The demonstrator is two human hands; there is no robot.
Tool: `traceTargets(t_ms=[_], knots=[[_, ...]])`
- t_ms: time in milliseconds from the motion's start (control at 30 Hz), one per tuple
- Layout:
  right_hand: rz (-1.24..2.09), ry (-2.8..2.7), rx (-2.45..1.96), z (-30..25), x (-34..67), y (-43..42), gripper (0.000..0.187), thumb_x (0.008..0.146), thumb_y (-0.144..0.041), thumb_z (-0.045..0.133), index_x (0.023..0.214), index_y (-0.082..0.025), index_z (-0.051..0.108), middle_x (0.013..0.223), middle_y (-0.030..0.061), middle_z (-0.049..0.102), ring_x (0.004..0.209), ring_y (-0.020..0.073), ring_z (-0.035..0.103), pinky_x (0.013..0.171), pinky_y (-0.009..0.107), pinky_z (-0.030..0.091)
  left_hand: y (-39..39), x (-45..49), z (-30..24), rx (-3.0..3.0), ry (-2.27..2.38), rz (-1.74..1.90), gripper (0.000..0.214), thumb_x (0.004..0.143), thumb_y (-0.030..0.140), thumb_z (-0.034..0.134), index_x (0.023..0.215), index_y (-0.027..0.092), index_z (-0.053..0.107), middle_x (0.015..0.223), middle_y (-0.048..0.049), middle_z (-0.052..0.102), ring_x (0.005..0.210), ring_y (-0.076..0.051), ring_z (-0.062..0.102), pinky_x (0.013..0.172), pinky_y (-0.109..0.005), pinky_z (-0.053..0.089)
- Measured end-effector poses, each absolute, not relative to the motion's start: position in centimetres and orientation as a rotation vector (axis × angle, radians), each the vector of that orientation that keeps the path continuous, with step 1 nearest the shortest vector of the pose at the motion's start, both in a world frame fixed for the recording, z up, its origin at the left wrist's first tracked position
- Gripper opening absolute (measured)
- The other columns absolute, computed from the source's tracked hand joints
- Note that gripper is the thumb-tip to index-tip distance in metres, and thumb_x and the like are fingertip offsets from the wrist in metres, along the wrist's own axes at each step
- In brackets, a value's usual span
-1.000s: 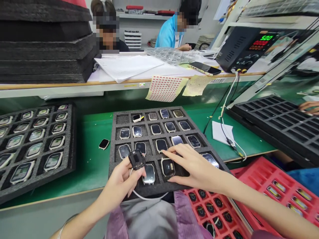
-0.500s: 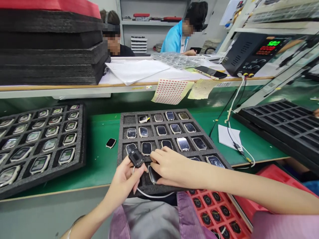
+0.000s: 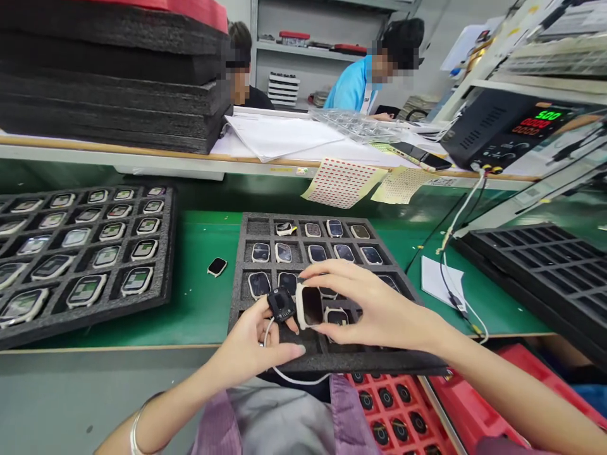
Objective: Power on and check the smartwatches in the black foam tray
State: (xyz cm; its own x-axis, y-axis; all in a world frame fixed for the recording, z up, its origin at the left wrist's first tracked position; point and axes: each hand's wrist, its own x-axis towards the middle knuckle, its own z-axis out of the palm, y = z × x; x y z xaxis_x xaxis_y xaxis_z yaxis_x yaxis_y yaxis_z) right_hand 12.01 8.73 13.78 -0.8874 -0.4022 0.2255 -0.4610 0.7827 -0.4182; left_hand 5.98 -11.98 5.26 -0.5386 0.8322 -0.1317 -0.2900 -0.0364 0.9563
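Between the thumb and fingers of my right hand (image 3: 353,300) is a smartwatch case (image 3: 310,306) with a pale frame and dark screen, lifted above the foam tray (image 3: 332,361). My left hand (image 3: 263,338) holds a small black charging fixture (image 3: 281,305) with a white cable (image 3: 303,382) hanging from it. The fixture is close to the watch's left side; whether they touch I cannot tell. Several more watch cases (image 3: 317,254) lie in the tray's compartments. My hands cover part of the front rows.
Another foam tray of watches (image 3: 164,278) stands at left, with a lone watch (image 3: 217,266) on the green bench beside it. Dark empty-celled trays (image 3: 535,278) lie at right. A red tray (image 3: 393,414) sits below. A power supply (image 3: 507,126) and two people (image 3: 348,85) are beyond the shelf.
My right hand has lifted the watch out of its front compartment and brought it up beside the black fixture. My left thumb has moved away from the fixture. The view has shifted slightly.
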Motion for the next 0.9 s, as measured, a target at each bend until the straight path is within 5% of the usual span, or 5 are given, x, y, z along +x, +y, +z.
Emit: traceTargets(t_ms=[200,333,500,900], knots=[[0.45,-2.919,0.958,13.0,10.4,6.4,0.033,0.08,-0.018,0.063,0.111,-0.01,0.057,0.105,0.0127,0.066,0.098,0.0242,0.059,0.098,0.046,0.039,-11.6,6.2,5.4,0.601,1.467,1.664,0.033,0.08,0.034,0.066,0.106,0.016,0.056,0.063,0.0064,0.048,0.043,-0.004,0.034,0.042,-0.019,0.026],[0.367,-2.94,0.988,12.7,10.1,5.9,0.032,0.083,-0.017,0.06,0.114,-0.008,0.056,0.102,0.0135,0.066,0.096,0.0246,0.059,0.095,0.044,0.041,-11.4,6.2,5.3,0.58,1.415,1.778,0.022,0.083,0.034,0.063,0.095,0.015,0.06,0.067,0.0025,0.057,0.054,-0.009,0.051,0.053,-0.02,0.039],[0.558,-2.829,0.937,11.1,10.7,6.2,0.038,0.079,-0.02,0.062,0.115,-0.011,0.056,0.104,0.0128,0.064,0.097,0.0241,0.057,0.089,0.04,0.045,-11.8,6.0,4.9,0.563,1.313,1.802,0.02,0.082,0.031,0.065,0.091,0.012,0.062,0.078,-0.0033,0.064,0.073,-0.015,0.06,0.07,-0.025,0.045],[0.902,-2.679,0.901,8.4,11.5,6.9,0.05,0.078,-0.023,0.065,0.124,-0.011,0.05,0.106,0.0125,0.06,0.097,0.0214,0.054,0.085,0.037,0.046,-12.4,6.1,4.8,0.577,1.288,1.755,0.014,0.081,0.027,0.066,0.081,0.013,0.06,0.07,-0.0003,0.063,0.065,-0.013,0.058,0.063,-0.022,0.044]])
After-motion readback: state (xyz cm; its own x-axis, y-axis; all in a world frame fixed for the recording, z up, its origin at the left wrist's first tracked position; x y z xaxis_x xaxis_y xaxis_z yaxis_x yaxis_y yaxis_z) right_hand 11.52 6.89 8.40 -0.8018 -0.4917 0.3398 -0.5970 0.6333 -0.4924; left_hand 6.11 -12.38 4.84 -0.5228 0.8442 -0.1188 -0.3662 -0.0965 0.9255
